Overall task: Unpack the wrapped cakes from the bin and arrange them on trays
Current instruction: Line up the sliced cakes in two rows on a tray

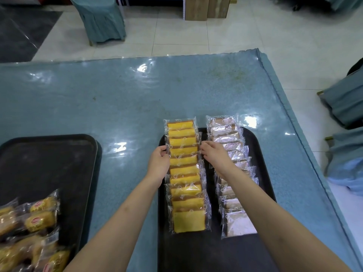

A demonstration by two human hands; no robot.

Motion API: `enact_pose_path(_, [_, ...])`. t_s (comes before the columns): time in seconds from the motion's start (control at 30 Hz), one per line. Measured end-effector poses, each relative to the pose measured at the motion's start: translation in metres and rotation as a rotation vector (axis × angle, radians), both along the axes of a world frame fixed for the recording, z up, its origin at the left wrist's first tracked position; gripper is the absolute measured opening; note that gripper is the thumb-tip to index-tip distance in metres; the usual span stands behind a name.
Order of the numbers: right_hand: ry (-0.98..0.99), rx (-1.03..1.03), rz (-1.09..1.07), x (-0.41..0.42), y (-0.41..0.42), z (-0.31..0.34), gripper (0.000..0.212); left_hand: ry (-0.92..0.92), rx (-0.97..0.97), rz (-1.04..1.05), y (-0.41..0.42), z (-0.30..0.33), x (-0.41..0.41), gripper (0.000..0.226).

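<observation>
Hands: left hand [159, 161] and right hand [213, 154] pinch the yellow cake row [184, 173] on the tray [261, 165]; squeeze evenly, keep overlaps straight.

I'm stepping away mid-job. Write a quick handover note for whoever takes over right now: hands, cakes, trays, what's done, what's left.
Left hand and right hand: each pinches a wrapper edge on either side of the yellow cake row, partway along it.
Right tray: yellow row and pale cake row, both overlapped in neat lines.
Left tray: loose pile of wrapped buns at the near end, the rest bare.
Done: two rows laid.
Left: probably square up the yellow row, then arrange the buns. Bin not in view.
</observation>
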State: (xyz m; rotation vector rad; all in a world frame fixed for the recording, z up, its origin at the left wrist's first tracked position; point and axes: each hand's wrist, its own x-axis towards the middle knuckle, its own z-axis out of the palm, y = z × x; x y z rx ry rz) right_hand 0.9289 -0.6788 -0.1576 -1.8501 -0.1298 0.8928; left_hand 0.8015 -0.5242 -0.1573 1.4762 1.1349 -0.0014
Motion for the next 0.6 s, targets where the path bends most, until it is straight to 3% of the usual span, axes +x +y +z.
enact_pose_path(0.33, [0.021, -0.003, 0.007, 0.0026, -0.0015, 0.0037, 0.049, -0.025, -0.030, 0.010, -0.0018, 0.0066, 0.0032, 0.033])
enact_pose_path(0.6, [0.023, -0.024, 0.001, -0.0003, -0.0037, 0.0057, 0.053, -0.030, -0.017, -0.026, -0.0004, 0.0049, -0.0022, 0.044])
